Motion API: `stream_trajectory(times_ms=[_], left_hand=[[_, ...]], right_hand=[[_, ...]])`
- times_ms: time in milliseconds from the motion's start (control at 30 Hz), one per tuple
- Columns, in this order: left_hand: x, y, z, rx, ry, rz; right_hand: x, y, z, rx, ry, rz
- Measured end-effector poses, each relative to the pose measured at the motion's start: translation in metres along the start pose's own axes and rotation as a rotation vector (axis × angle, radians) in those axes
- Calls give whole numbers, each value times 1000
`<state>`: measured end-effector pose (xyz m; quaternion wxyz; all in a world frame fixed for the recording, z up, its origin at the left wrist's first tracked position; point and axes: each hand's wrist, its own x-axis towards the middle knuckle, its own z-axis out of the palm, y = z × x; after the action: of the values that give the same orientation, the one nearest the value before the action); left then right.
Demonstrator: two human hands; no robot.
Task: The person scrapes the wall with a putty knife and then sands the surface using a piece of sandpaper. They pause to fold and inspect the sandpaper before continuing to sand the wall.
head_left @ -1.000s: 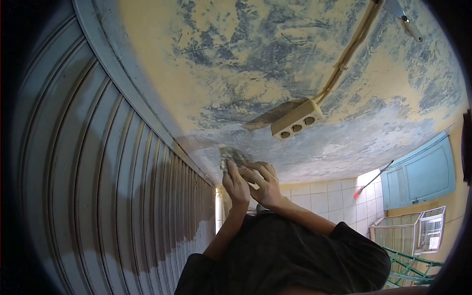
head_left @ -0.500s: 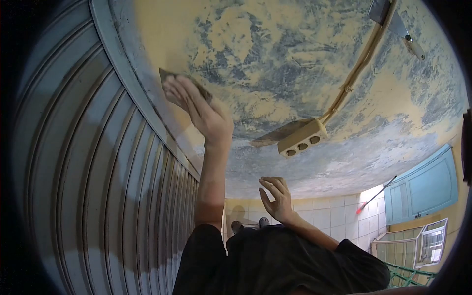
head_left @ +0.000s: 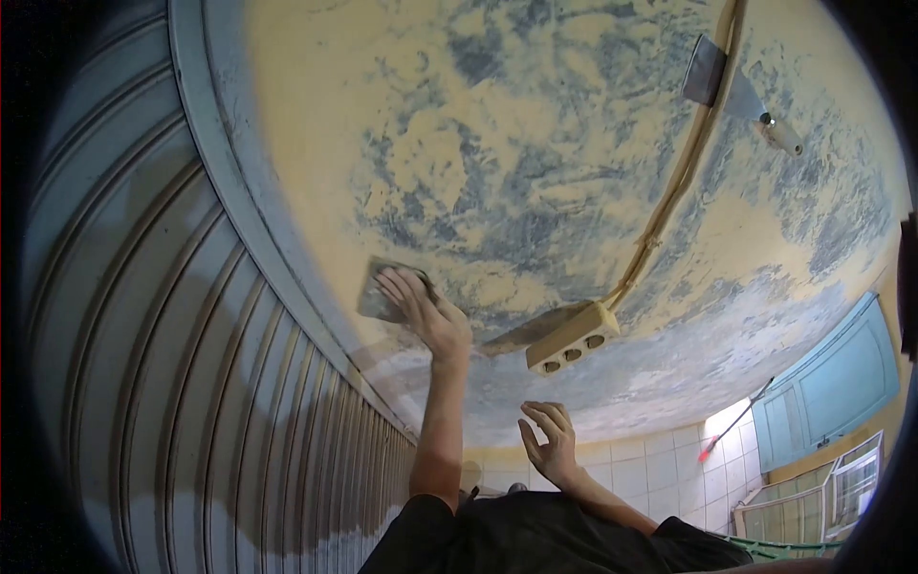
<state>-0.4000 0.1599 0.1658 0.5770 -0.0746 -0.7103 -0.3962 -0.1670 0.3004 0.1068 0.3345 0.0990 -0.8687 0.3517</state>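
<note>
A: Where is the sheet?
B: The grey sheet (head_left: 377, 300) is left of the frame's centre, apparently flat against the patchy wall (head_left: 316, 206). Whether it is abrasive or a thin blade, I cannot tell.

A: And the hands?
B: The left hand (head_left: 438, 325) holds the sheet, fingers extended over its face; the thumb's grip is unclear. The right hand (head_left: 553, 450), lower centre, is loosely curled, holding nothing.

A: How is this handled well?
B: In my judgement, with pressure spread evenly across the fingers, so no corner digs in. Steady, overlapping strokes with a loose wrist would suit the uneven surface.

A: What deserves care nearby?
B: The socket strip (head_left: 574, 340), right of the left hand, and the cable (head_left: 684, 172) rising from it; I'd keep strokes short there. A scraper (head_left: 784, 136) is beside the cable, upper right. The ribbed shutter (head_left: 182, 383) fills the left side; I'd keep knuckles off its frame.
</note>
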Motion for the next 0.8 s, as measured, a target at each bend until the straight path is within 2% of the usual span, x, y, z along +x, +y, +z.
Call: stream_trajectory(times_ms=[133,200,267,333,433,567,633,733,800], left_hand=[[91,22,-9,-30,99,-78],[73,17,-3,-19,123,-14],[19,11,2,5,41,-91],[-50,-5,12,8,-24,-64],[-52,-5,8,12,-64,-66],[55,24,-5,-17,-19,-124],[85,26,-7,-54,57,-128],[47,16,-3,-76,53,-52],[-39,-5,4,-32,-3,-46]], right_hand=[[2,-1,-1,8,-16,12],[1,-1,-1,47,-27,13],[3,-1,-4,48,-33,-1],[3,4,-3,48,-42,4],[10,8,1,60,-22,14],[18,6,5,93,-2,6],[17,5,7,106,-7,15],[15,6,7,92,-3,-62],[7,5,5,105,-30,-12]])
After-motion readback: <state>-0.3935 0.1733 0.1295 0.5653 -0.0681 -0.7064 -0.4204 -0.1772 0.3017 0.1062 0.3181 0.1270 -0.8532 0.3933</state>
